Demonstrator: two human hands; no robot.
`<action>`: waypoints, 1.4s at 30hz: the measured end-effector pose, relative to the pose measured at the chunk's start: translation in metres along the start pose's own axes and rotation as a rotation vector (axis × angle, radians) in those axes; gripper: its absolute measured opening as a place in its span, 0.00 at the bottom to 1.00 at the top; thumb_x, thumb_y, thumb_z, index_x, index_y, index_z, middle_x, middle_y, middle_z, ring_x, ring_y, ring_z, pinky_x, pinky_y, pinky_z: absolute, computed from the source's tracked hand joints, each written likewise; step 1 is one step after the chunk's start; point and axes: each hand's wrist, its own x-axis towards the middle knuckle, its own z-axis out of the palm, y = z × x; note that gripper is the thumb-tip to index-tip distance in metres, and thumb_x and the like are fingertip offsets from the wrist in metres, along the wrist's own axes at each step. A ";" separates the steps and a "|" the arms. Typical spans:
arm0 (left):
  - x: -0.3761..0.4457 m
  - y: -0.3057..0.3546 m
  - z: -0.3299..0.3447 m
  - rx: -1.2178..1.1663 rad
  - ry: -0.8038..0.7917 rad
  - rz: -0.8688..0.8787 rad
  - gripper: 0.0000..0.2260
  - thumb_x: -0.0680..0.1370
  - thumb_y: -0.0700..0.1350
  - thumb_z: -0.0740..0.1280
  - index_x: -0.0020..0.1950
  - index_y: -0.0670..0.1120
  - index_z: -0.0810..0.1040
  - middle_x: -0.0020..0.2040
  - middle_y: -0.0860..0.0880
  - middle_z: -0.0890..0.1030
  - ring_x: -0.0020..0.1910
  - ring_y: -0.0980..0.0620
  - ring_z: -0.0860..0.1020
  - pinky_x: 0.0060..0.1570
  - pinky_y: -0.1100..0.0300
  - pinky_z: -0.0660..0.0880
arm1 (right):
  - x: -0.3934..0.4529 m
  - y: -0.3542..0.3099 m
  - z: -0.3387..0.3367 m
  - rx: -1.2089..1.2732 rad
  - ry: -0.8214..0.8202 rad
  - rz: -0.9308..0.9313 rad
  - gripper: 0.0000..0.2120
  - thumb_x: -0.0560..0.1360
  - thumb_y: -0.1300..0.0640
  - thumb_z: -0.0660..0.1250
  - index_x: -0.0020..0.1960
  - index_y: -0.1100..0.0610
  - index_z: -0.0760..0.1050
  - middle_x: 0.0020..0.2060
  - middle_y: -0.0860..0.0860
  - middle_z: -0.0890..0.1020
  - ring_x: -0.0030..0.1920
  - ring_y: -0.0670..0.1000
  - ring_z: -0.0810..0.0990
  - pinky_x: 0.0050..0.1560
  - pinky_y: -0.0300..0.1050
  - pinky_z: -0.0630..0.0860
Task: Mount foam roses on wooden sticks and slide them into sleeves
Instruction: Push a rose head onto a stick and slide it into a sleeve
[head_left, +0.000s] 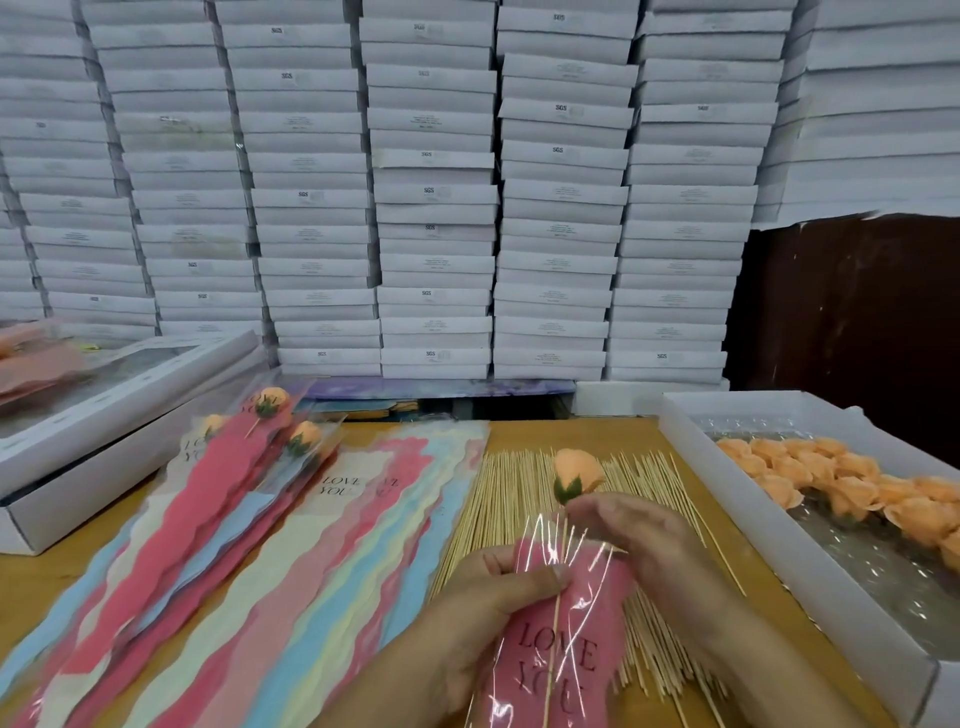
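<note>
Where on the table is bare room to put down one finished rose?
Bare wood shows between the wooden sticks and the white tray of foam roses, and at the far left below the flat white box. The middle is crowded with sleeves.

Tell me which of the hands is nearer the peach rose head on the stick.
Right. The right hand sits just below the rose; the left hand is lower, pinching the sleeve.

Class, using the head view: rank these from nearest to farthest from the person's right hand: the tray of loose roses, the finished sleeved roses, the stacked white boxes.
From the right hand:
1. Tray of loose roses, just right.
2. Finished sleeved roses, far left.
3. Stacked white boxes, behind the table.
</note>
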 end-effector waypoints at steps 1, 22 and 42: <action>0.000 0.000 -0.001 0.006 0.005 0.000 0.13 0.69 0.40 0.78 0.51 0.38 0.86 0.50 0.35 0.85 0.40 0.44 0.85 0.43 0.54 0.83 | 0.001 0.000 -0.003 0.015 0.042 -0.011 0.15 0.70 0.44 0.66 0.46 0.53 0.84 0.50 0.51 0.87 0.53 0.51 0.84 0.55 0.52 0.77; 0.004 -0.003 -0.001 0.014 -0.017 -0.028 0.12 0.69 0.38 0.77 0.51 0.35 0.85 0.47 0.36 0.85 0.40 0.45 0.85 0.44 0.54 0.82 | 0.005 0.007 -0.009 0.020 0.030 0.009 0.16 0.70 0.46 0.68 0.54 0.48 0.85 0.53 0.53 0.86 0.55 0.57 0.83 0.52 0.53 0.82; 0.007 0.001 0.002 -0.149 0.175 -0.040 0.14 0.72 0.48 0.74 0.45 0.37 0.82 0.38 0.38 0.81 0.35 0.44 0.79 0.41 0.53 0.78 | -0.001 0.009 0.002 -0.164 -0.105 0.075 0.12 0.67 0.49 0.79 0.49 0.42 0.85 0.47 0.48 0.87 0.50 0.49 0.85 0.50 0.43 0.82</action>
